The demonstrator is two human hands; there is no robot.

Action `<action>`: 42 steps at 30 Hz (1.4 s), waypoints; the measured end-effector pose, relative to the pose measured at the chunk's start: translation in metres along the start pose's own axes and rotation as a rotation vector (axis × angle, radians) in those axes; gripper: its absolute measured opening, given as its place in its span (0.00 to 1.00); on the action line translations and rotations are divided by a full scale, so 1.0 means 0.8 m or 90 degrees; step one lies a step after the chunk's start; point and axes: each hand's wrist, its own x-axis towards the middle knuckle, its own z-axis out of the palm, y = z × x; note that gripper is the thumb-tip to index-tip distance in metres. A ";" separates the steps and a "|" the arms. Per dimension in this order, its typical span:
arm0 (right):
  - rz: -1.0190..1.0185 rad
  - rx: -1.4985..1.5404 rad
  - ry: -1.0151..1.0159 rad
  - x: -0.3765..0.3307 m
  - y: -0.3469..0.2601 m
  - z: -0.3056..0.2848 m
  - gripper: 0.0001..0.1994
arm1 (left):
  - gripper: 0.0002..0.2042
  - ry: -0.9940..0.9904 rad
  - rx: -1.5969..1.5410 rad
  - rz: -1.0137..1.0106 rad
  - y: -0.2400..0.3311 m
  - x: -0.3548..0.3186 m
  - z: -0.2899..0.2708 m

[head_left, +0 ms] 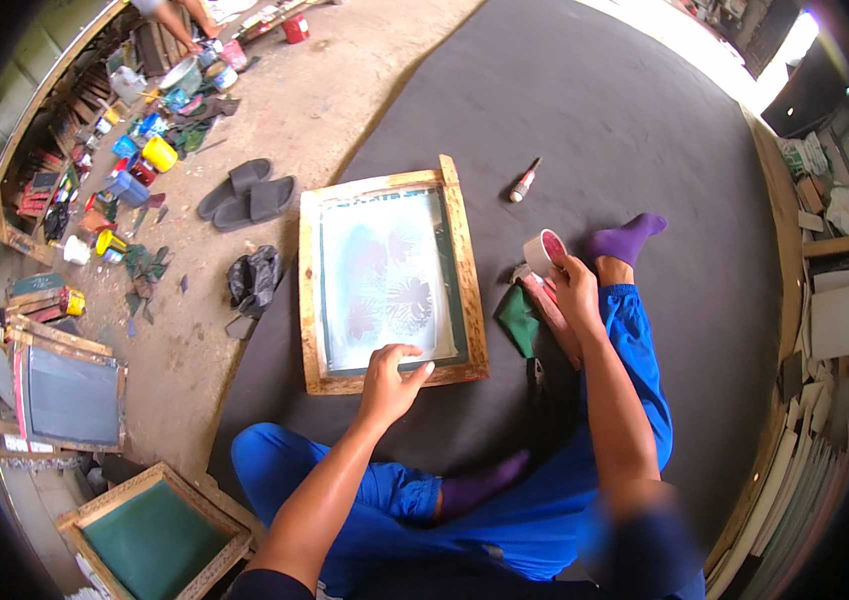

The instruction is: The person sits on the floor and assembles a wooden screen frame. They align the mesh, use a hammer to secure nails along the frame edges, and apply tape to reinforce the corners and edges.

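A wooden-framed printing screen (312, 290) lies on the dark mat, its pale mesh showing dark leaf-like shapes. My left hand (392, 385) is over the screen's lower edge, thumb and fingers apart, with nothing in it. In my right hand (577, 292) is a small round white tub (537, 252) with a pinkish-red inside, pinched at its rim and tilted; it could also be a tape roll. Just below the tub lie a reddish bar-shaped tool (558, 325), partly behind my right hand, and a green cloth (517, 322).
A small tube-like bottle (523, 184) lies farther up the mat (585, 110). Black slippers (247, 195) and a crumpled black bag (255, 278) are to the left. Paint containers (159, 154) clutter the far left. Another framed screen (160, 535) is at lower left. Someone's legs (180, 25) show at the top.
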 end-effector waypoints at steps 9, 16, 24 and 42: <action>-0.207 0.239 -0.215 -0.100 -0.188 -0.108 0.08 | 0.15 -0.032 -0.351 0.046 0.099 0.056 -0.064; -0.321 0.186 -0.209 -0.139 -0.262 -0.132 0.12 | 0.22 -0.092 -0.365 0.102 0.164 0.010 -0.096; -0.332 0.166 -0.198 -0.156 -0.281 -0.130 0.12 | 0.21 -0.036 -0.365 0.122 0.157 -0.036 -0.103; -0.329 0.123 -0.222 -0.170 -0.289 -0.137 0.11 | 0.10 -0.024 -0.299 0.146 0.168 -0.035 -0.120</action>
